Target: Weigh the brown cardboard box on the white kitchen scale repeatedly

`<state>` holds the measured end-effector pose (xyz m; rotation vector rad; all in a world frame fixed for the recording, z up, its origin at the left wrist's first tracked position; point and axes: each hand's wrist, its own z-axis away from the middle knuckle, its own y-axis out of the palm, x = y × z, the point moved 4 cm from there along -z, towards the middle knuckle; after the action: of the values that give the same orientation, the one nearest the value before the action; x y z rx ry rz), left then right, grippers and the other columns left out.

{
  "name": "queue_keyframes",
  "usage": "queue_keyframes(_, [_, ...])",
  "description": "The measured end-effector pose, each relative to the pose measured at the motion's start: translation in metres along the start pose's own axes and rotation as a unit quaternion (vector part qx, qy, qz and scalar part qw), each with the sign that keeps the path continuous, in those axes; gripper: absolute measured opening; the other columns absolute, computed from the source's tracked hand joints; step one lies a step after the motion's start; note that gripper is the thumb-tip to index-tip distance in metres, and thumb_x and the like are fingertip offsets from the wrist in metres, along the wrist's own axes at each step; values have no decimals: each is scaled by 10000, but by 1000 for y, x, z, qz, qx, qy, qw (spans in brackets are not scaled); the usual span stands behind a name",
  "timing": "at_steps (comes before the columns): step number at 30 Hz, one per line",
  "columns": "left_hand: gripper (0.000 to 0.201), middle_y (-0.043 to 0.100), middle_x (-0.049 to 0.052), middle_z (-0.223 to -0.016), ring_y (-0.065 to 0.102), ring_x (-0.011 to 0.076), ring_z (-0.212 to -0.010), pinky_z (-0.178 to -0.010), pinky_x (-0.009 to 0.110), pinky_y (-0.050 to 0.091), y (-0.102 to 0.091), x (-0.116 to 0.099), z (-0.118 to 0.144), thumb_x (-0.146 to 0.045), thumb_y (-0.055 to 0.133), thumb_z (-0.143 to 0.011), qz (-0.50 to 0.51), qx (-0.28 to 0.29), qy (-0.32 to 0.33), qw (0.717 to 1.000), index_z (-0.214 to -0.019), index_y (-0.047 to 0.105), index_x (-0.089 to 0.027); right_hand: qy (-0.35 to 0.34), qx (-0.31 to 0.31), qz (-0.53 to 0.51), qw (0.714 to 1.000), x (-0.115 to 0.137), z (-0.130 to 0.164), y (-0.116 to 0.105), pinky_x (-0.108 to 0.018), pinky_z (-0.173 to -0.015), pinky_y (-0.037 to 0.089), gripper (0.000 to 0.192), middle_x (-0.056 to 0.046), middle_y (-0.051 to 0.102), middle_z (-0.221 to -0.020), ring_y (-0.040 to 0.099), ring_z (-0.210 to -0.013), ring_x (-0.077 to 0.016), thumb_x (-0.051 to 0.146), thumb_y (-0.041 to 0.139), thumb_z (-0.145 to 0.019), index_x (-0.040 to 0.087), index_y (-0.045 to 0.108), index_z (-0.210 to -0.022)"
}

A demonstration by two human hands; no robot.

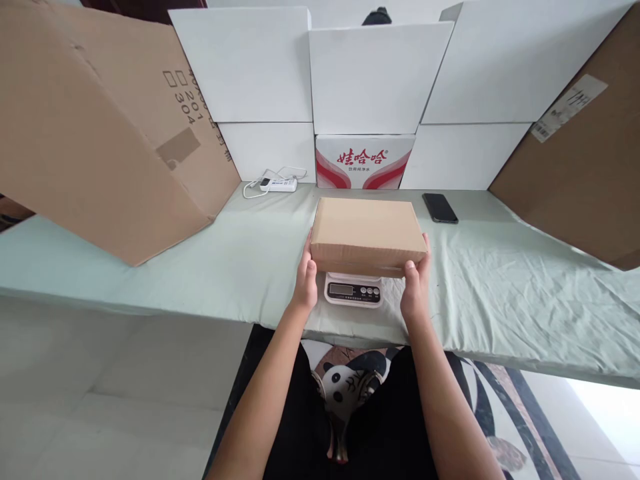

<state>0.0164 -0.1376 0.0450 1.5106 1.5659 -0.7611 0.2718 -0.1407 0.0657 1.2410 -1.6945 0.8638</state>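
Left hand (305, 281) and right hand (415, 288) grip a flat, rectangular tan cardboard box (369, 230) by its ends.

We count two hands (306, 283), three brown cartons (367, 223), six white boxes (377, 80), one scale (354, 291), one phone (440, 208), one cable (245, 191)

1. Flat brown cardboard box (369, 230) — between the left hand (306, 277) and the right hand (417, 277), over the rear of the small white scale (353, 291).
2. On the pale green cloth (240, 247): white oblong plastic block (280, 185) behind the box to its left, black rectangular phone (440, 208) behind to its right.
3. Behind these, stacked white cardboard boxes (250, 67).
4. Large brown cardboard cartons (100, 133) — at far left and right.
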Motion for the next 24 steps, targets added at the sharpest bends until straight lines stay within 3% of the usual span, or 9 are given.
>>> queue_keyframes(4, [875, 497, 29, -1849, 231, 317, -1832, -1501, 507, 235, -1, -1, 1, -903, 366, -1036, -14, -2, -3, 1000, -1746, 470, -403, -6, -2, -18, 1000, -4, 2, 1, -660, -1507, 191, 931, -17, 256, -1950, 79, -1859, -371, 795, 608, -990, 374, 373, -1786])
queue_keyframes(10, [907, 501, 40, -1846, 291, 330, -1812, -1487, 508, 273, -3, -4, -1, -926, 371, -1018, -24, -4, -13, 1000, -1745, 471, -391, -8, 4, -33, 999, -7, 6, 5, -652, -1515, 154, 925, -23, 328, -1921, 150, -1850, -360, 779, 629, -977, 389, 371, -1775])
queue_keyframes(18, [899, 433, 29, -1889, 233, 320, -1832, -1505, 502, 220, -8, 0, -1, -917, 378, -1027, -16, -3, -18, 1000, -1751, 467, -391, -20, 5, -36, 999, -14, 7, 4, -667, -1493, 220, 912, -38, 300, -1937, 163, -1851, -361, 744, 606, -1009, 394, 320, -1801])
queue_keyframes(24, [986, 339, -2, -1935, 254, 326, -1826, -1477, 481, 309, -13, 4, 2, -983, 354, -979, 1, -10, -67, 998, -1787, 388, -419, -25, 1, -37, 999, -19, 7, -1, -674, -1486, 232, 886, -48, 364, -1909, 233, -1832, -365, 739, 570, -1029, 398, 316, -1805])
